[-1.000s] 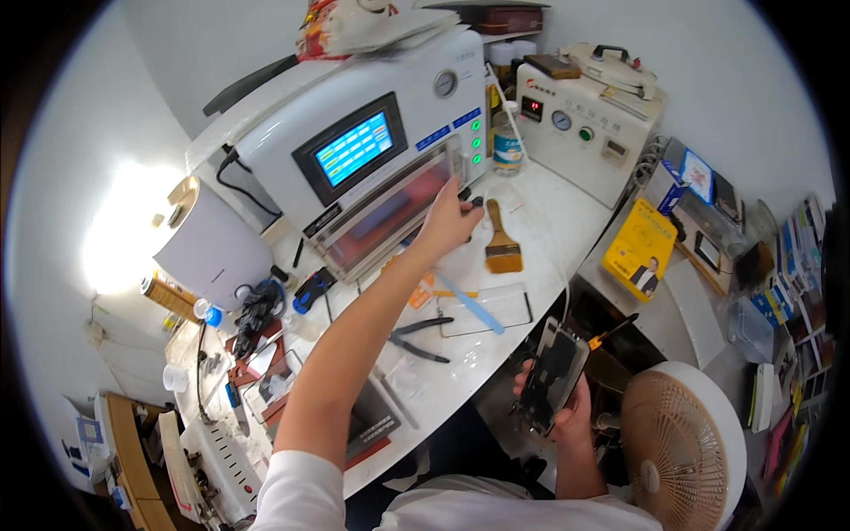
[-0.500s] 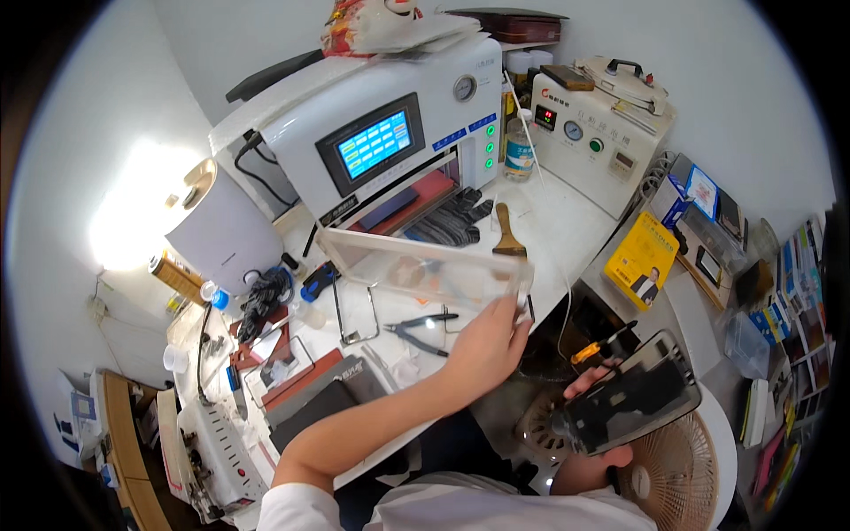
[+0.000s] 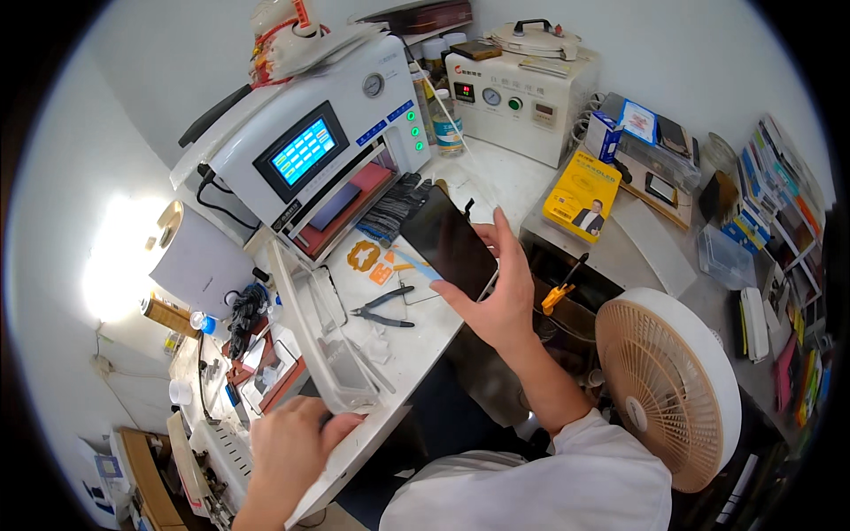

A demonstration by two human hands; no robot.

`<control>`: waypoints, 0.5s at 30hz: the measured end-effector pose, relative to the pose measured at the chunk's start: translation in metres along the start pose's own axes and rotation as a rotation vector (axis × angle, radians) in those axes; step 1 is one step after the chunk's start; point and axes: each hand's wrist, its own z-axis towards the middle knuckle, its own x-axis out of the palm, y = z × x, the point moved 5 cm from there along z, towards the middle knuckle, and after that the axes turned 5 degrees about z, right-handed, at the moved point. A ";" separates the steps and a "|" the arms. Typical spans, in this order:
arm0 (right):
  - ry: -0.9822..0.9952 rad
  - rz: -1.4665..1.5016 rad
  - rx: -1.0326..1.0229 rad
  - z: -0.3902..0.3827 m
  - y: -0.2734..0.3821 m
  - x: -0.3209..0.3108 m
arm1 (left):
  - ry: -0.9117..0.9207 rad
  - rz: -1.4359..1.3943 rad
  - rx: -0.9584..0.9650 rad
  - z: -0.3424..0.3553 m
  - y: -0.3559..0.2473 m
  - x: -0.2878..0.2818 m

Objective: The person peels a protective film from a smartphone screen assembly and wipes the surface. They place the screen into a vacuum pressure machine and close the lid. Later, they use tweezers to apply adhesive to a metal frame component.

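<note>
At the table's front edge my left hand point(image 3: 292, 447) is closed on the near end of a clear plastic tray point(image 3: 305, 332), which stands tilted on its side. My right hand point(image 3: 509, 296) holds a black phone screen point(image 3: 447, 241) by its edges, thumb on the near side and fingers on the far side. A short flex cable point(image 3: 467, 209) sticks out at the screen's upper edge. Below the screen, over the white tabletop, shows a light blue strip point(image 3: 414, 265). Between tray and screen lie grey cutters point(image 3: 385, 310), orange pieces point(image 3: 382, 268) and a yellow-brown ring-shaped piece point(image 3: 363, 256).
A white machine with a lit touchscreen point(image 3: 304, 155) stands at the back, a grey knitted glove point(image 3: 390, 212) before its opening. Further right are a bottle point(image 3: 447, 124), a second white machine point(image 3: 522, 102) and a yellow box point(image 3: 582, 196). A fan point(image 3: 668, 389) stands close at my right.
The clear tray has moved left and toward me with my left hand. My right hand has brought the phone screen from beside the fan to over the table, and its smooth dark face now shows.
</note>
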 end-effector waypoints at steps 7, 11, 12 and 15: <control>-0.037 -0.180 -0.074 0.004 -0.006 0.005 | -0.122 -0.365 -0.070 0.115 -0.010 -0.039; -0.064 -0.244 -0.066 0.008 -0.019 -0.005 | 0.319 -0.502 -0.229 0.253 0.002 0.060; -0.067 -0.250 -0.053 0.010 -0.020 -0.005 | 0.300 -0.473 -0.256 0.279 0.017 0.087; -0.065 -0.202 0.006 0.009 -0.024 -0.003 | 0.028 -1.501 -0.681 0.298 0.022 0.152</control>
